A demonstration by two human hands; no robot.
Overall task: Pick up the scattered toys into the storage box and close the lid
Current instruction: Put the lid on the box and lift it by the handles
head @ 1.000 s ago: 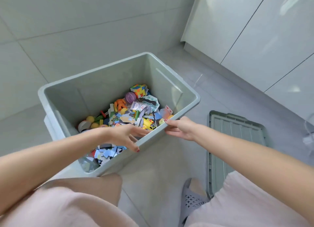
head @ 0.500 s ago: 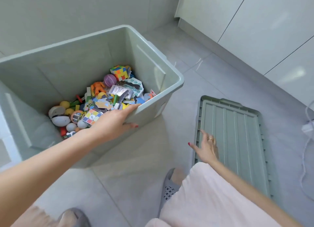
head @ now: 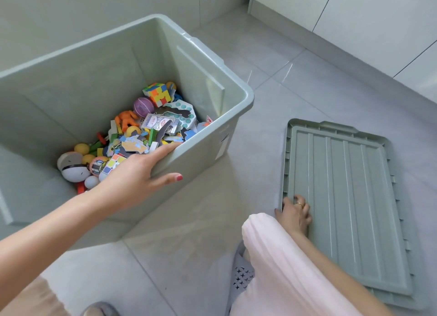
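Toys (head: 132,136) of many colours lie in a heap on the bottom of the pale green plastic storage box (head: 201,155), which stands open on the grey tiled floor (head: 272,84). Among them are a colour-block puzzle cube (head: 158,94), a purple ball (head: 142,106), an orange figure (head: 126,121), some yellow balls and many flat puzzle pieces. The left hand (head: 137,174) holds the near rim of the box: the fingers go over the edge to the inside and the thumb presses on the outer wall, so the rim is pinched between them. The flat ribbed lid (head: 350,197) of the same pale green plastic lies on the floor to the right of the box, well apart from it. The right hand (head: 294,213) rests on the near left edge of the lid, with the fingers curled over this edge; a ring is on one finger. Whether the lid is lifted from the floor, I cannot tell. A knee in pale pink cloth (head: 272,256) covers part of the right wrist, and a grey slipper (head: 242,272) with small holes is below it. White cabinet doors (head: 378,15) stand at the far right.
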